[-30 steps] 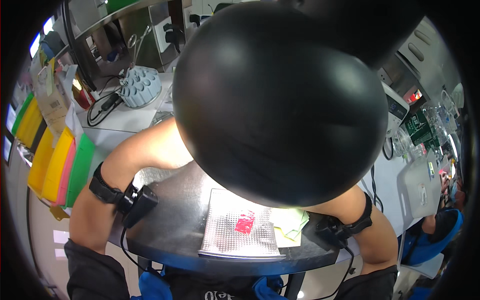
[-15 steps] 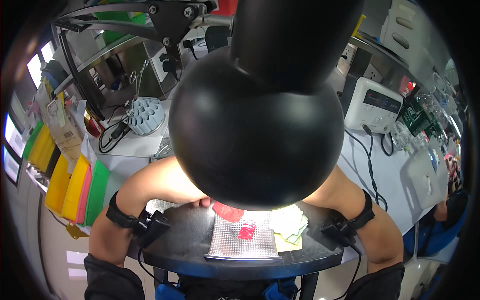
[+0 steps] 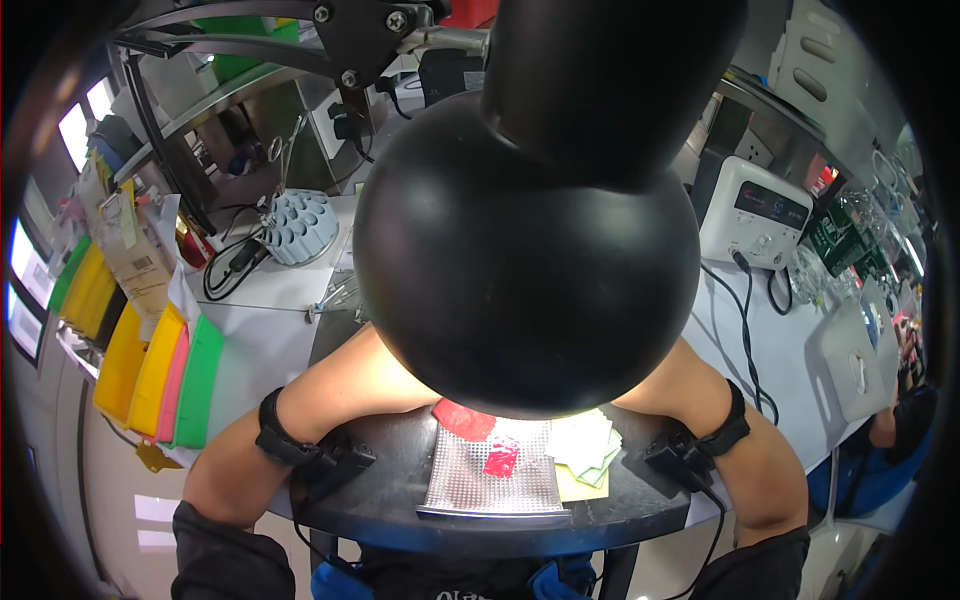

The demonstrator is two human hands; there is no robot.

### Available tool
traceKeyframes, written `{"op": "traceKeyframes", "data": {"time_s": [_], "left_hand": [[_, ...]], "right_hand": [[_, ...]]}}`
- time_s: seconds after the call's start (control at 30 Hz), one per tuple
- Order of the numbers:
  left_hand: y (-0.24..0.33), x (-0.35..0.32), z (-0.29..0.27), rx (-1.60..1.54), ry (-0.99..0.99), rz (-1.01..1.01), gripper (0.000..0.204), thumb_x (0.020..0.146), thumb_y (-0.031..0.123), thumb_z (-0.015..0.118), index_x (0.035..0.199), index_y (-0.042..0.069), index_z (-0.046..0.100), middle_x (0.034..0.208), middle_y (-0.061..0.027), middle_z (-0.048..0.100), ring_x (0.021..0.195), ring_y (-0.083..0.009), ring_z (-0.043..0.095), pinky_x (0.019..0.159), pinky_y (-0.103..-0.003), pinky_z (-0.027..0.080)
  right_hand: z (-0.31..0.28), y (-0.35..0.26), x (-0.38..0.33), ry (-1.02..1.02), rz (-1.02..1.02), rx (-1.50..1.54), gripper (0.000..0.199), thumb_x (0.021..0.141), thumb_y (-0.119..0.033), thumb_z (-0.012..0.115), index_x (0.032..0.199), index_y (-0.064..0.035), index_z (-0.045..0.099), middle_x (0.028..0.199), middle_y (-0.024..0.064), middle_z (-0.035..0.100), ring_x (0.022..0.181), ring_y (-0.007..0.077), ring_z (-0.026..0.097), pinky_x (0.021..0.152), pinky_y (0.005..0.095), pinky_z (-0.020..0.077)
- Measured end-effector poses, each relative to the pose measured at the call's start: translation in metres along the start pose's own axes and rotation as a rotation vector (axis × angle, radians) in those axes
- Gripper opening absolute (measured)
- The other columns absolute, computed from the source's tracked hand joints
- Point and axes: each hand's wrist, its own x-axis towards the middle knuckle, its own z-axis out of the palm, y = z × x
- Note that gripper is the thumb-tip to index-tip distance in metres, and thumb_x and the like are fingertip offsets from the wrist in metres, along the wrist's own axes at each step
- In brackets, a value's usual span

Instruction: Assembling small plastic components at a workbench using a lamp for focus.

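Note:
A large round black lamp head (image 3: 530, 260) covers both of my hands, so neither the fingers nor anything in them shows. My left forearm comes in from the lower left and my right forearm from the lower right; both pass under the lamp. Below its rim lies a silver sheet with a dimpled pattern (image 3: 450, 492) on the dark bench top. On the sheet are a rounded red piece (image 3: 464, 420) and a smaller red rectangle (image 3: 501, 457). Just right of them sits a fanned stack of pale paper slips (image 3: 582, 445) over a yellow slip (image 3: 584, 488).
Metal tools (image 3: 335, 297) lie left of the lamp, near a grey round holder with holes (image 3: 298, 228). Coloured bins (image 3: 196, 385) stand at far left. A white control box (image 3: 757, 215) with cables and a white tissue box (image 3: 850, 370) are at right.
My left forearm has shifted and turned inward, with its strapped device. The fingertips that showed at the lamp's lower left edge are now hidden. The whole view has shifted slightly.

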Motion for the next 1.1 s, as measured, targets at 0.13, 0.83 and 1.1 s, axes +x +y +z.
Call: {"op": "traceKeyframes", "data": {"time_s": [0.13, 0.83, 1.1], "left_hand": [[0.01, 0.001, -0.003, 0.024, 0.049, 0.168, 0.037, 0.088, 0.015, 0.078, 0.122, 0.002, 0.069, 0.119, -0.0172, 0.072, 0.107, -0.0288, 0.069, 0.094, -0.04, 0.055], [0.015, -0.039, 0.013, -0.419, 0.048, -0.111, 0.014, 0.098, 0.007, 0.067, 0.106, -0.004, 0.073, 0.075, 0.0012, 0.068, 0.061, -0.0004, 0.05, 0.053, -0.022, 0.036], [0.016, -0.044, 0.015, -0.715, 0.008, -0.078, 0.024, 0.1, 0.007, 0.067, 0.121, -0.005, 0.067, 0.111, -0.0095, 0.074, 0.095, -0.0089, 0.064, 0.084, -0.025, 0.052]], "right_hand": [[-0.003, -0.004, 0.003, -0.015, 0.043, 0.055, 0.013, 0.076, 0.005, 0.063, 0.088, 0.0022, 0.067, 0.085, 0.0187, 0.067, 0.078, 0.0384, 0.065, 0.07, 0.0443, 0.0529], [-0.015, -0.045, 0.002, -0.102, -0.033, 0.25, 0.036, 0.069, 0.015, 0.058, 0.097, 0.002, 0.076, 0.104, 0.0162, 0.074, 0.09, 0.0321, 0.073, 0.08, 0.0367, 0.0574], [-0.018, -0.058, 0.013, -0.119, -0.111, 0.239, 0.024, 0.075, -0.003, 0.084, 0.098, -0.0009, 0.077, 0.103, 0.0133, 0.075, 0.09, 0.0298, 0.073, 0.079, 0.0357, 0.0579]]}}
